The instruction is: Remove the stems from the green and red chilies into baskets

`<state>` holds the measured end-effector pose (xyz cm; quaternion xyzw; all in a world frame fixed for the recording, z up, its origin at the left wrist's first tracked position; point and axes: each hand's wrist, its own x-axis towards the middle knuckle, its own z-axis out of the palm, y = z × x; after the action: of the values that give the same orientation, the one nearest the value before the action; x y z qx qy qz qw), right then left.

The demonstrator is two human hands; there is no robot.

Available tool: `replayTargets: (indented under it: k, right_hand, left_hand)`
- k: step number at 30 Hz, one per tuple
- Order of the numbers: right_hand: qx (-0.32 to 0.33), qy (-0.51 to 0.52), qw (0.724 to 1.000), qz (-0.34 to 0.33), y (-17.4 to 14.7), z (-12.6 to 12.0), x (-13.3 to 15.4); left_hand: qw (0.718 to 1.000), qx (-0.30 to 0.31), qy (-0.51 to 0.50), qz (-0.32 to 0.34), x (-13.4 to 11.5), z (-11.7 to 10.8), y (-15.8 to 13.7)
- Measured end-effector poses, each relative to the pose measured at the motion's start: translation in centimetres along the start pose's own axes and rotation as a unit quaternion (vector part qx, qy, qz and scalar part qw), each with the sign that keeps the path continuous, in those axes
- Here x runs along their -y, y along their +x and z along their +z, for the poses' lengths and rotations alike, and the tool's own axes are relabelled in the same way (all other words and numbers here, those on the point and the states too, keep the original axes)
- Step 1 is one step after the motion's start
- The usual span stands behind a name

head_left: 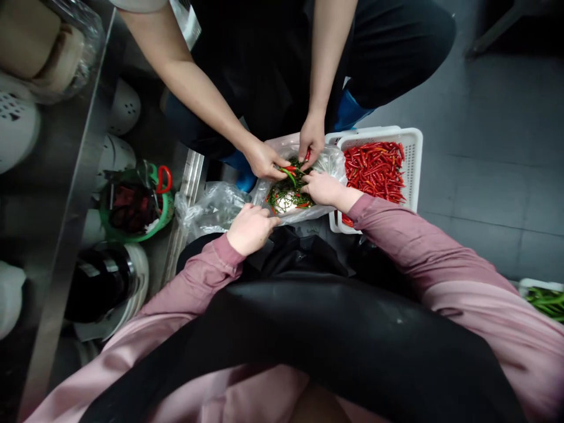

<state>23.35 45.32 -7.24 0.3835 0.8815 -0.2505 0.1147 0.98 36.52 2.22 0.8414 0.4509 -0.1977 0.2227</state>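
Observation:
A tub lined with a clear plastic bag (337, 161) sits between me and a co-worker, holding green chili stems (275, 191) and a few red chilies. My right hand (325, 189) reaches in from the right, its bent fingertips down among the stems; what they pinch is hidden. At the tub's near left edge is my left hand (252, 229), fingers curled together over the rim; anything in them cannot be made out. Opposite, the co-worker's hand (264, 160) holds green and red chilies, and the other hand (312, 138) pinches a red chili.
White perforated baskets (413, 170) full of red chilies (374, 170) stand right of the tub. A crumpled plastic bag (211, 205) and a green basket (170, 211) with red-handled scissors (164, 179) lie left, beside a steel shelf (81, 158). Green chilies (546, 302) sit far right.

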Motion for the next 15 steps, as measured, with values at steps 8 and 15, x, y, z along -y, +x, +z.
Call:
replayTargets:
  k: [8,15]
  right_hand:
    - [-0.022,-0.008,0.998,0.065,1.7,1.8,2.1]
    - [-0.027,-0.07,0.992,-0.1,5.3,3.9,4.5]
  left_hand:
    - [0.997,0.0,0.007,0.082,-0.5,0.2,0.1]
    - [0.997,-0.008,0.011,0.071,0.4,-0.2,-0.3]
